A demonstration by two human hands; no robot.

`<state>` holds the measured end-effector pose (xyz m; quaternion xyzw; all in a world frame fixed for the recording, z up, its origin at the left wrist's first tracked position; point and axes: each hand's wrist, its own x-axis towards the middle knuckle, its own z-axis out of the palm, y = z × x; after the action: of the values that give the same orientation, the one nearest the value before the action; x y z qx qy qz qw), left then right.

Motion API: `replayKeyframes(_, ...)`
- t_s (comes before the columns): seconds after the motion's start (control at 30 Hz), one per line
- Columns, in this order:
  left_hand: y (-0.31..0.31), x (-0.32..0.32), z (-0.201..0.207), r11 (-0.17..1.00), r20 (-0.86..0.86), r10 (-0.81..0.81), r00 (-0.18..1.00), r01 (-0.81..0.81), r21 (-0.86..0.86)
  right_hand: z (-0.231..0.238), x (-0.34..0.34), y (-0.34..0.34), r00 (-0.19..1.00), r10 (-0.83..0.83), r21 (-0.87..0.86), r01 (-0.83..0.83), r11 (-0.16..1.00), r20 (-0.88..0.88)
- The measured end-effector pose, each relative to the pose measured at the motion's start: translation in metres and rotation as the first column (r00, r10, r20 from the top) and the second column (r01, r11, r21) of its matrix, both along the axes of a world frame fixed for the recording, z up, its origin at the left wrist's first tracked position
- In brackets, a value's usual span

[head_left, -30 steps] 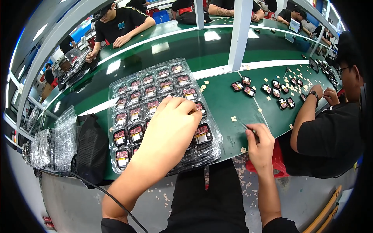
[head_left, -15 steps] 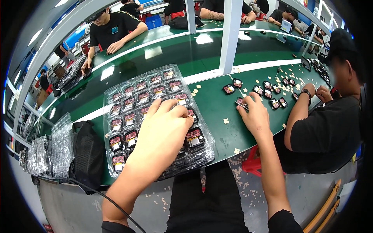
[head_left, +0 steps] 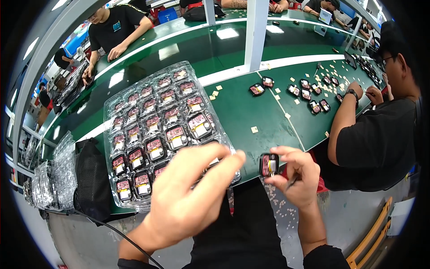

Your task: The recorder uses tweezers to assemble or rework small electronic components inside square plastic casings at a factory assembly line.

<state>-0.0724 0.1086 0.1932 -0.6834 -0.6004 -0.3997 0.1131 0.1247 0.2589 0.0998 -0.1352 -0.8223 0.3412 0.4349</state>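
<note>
In my right hand (head_left: pixel 300 179) a small black-cased electronic module (head_left: pixel 269 165) is pinched upright by its edges, its red circuit board and pale, yellow-banded part showing. A thin dark item, too small to name, shows between that hand's fingers. My left hand (head_left: pixel 188 193) hovers over the near right corner of the clear plastic tray (head_left: pixel 112 96), its fingers apart and pointing towards the held module. I see nothing in its grip. Rows of similar modules (head_left: pixel 154 149) sit in the tray's pockets, and the left hand hides some of the near ones.
On the green bench (head_left: pixel 242 130) to the right lie several loose modules (head_left: pixel 306 94) and small beige squares (head_left: pixel 255 129). A white post (head_left: pixel 255 40) rises behind. A co-worker (head_left: pixel 371 121) sits close at right. Stacked clear trays (head_left: pixel 65 166) and a black bag (head_left: pixel 92 179) stand at left.
My right hand has lifted a module off the bench and drawn it nearer to me. My left hand has come back from the tray's middle towards its near right corner. The view has shifted slightly.
</note>
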Motion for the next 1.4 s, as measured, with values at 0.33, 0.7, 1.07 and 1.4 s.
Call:
replayKeyframes(0.33,-0.046,0.035,-0.069,0.670,0.987,0.152,-0.050,0.740,-0.065,0.005,0.009,-0.034,0.891,0.453,-0.054,-0.454,0.889,-0.036)
replayKeyframes(0.7,-0.060,0.062,-0.129,0.893,0.832,-0.049,-0.553,0.350,0.285,0.005,0.017,-0.055,0.906,0.237,-0.394,-0.086,0.915,0.352)
replayKeyframes(1.07,-0.061,0.072,-0.139,0.957,0.871,-0.114,-0.478,0.182,0.226,-0.027,0.014,-0.065,0.982,-0.018,0.239,-0.028,0.971,0.189)
replayKeyframes(1.4,-0.064,0.074,-0.142,0.953,0.893,-0.070,-0.445,0.235,0.191,-0.031,0.016,-0.067,0.981,0.004,0.213,-0.046,0.976,0.196)
